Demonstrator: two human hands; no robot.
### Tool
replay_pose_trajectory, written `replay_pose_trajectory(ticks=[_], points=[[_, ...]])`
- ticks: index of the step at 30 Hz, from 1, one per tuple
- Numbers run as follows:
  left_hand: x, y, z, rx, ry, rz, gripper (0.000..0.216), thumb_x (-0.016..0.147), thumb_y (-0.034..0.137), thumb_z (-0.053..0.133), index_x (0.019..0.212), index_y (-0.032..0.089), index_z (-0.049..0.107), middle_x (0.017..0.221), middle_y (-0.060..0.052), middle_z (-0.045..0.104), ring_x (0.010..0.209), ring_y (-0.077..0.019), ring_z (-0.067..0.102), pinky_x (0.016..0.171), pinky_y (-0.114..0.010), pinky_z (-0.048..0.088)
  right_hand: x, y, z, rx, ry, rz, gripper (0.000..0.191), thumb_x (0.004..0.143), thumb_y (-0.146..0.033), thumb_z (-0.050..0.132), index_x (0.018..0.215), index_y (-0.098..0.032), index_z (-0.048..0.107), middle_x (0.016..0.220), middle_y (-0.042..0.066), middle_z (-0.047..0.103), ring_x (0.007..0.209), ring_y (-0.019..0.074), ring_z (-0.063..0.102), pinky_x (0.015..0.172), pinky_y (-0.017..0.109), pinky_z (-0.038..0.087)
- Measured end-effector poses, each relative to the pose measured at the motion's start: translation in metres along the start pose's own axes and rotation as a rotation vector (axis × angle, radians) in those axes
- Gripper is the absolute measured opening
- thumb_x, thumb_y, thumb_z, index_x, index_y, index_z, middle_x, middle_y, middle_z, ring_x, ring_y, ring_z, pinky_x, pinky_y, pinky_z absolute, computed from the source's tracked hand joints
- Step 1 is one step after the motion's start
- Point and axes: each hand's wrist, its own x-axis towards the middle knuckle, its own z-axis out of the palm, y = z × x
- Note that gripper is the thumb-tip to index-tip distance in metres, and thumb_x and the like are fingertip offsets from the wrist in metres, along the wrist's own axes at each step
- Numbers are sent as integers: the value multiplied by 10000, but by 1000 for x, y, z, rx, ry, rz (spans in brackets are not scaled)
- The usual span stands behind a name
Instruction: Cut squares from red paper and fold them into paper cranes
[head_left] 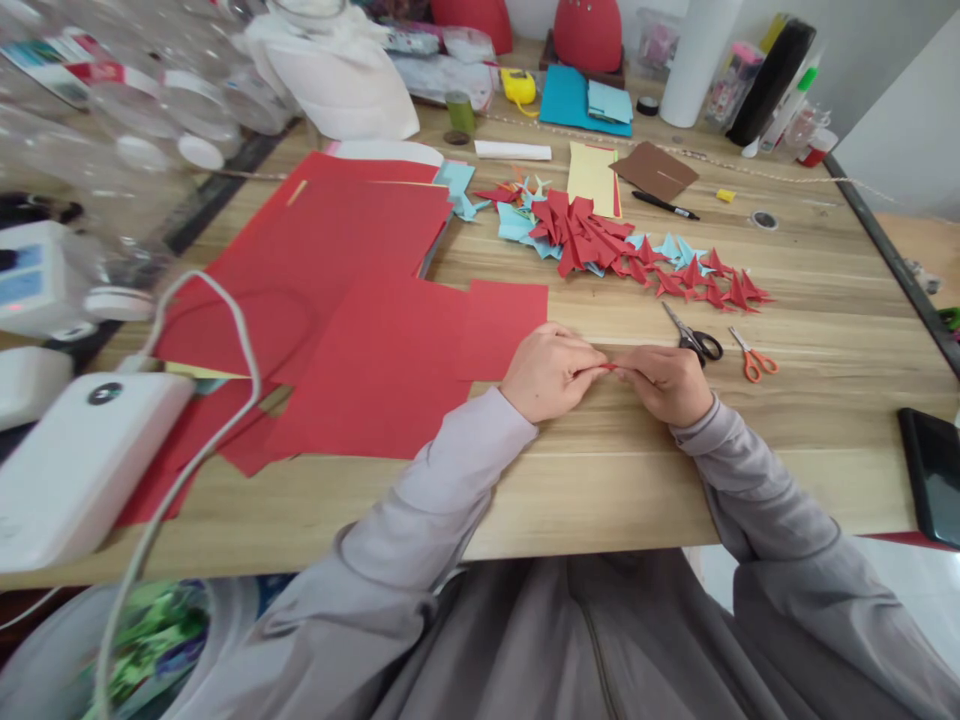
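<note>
My left hand [553,372] and my right hand [666,382] meet above the wooden table, fingertips pinched together. Between them shows a small piece of red folded paper [610,366], mostly covered by the fingers. Left of my left hand lies a square sheet of red paper [504,328], beside larger red sheets [375,370]. Beyond my hands is a pile of folded red paper pieces [581,232], with pointed red and light blue ones [720,280] trailing to the right. Black-handled scissors [703,343] lie close to my right hand, with small orange-handled scissors [756,362] farther right.
A white power bank [90,465] with a looping cable sits at the left, near clear plastic bottles [127,130]. A black phone [934,475] rests at the right edge. Toward the back are a black pen [666,206], brown paper [655,171] and a yellow tape measure [517,86].
</note>
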Motion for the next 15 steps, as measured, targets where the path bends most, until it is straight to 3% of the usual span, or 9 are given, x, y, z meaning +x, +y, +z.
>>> replay_pose_trajectory(ticks=[10, 15], points=[[0, 1, -2, 70, 58, 66, 225, 860, 241, 531, 710, 198, 692, 635, 2, 705, 565, -131, 596, 781, -343, 442, 0, -1, 3, 5, -4, 4, 203, 895, -179, 503, 934, -152, 700, 827, 73, 751, 749, 146, 707, 696, 224, 553], [1, 0, -1, -1, 97, 41, 199, 849, 249, 560, 721, 195, 703, 641, -7, 709, 603, -139, 626, 757, -328, 458, 1, 0, 3, 68, 33, 134, 144, 861, -239, 596, 882, -165, 717, 783, 61, 747, 699, 147, 694, 670, 239, 545]])
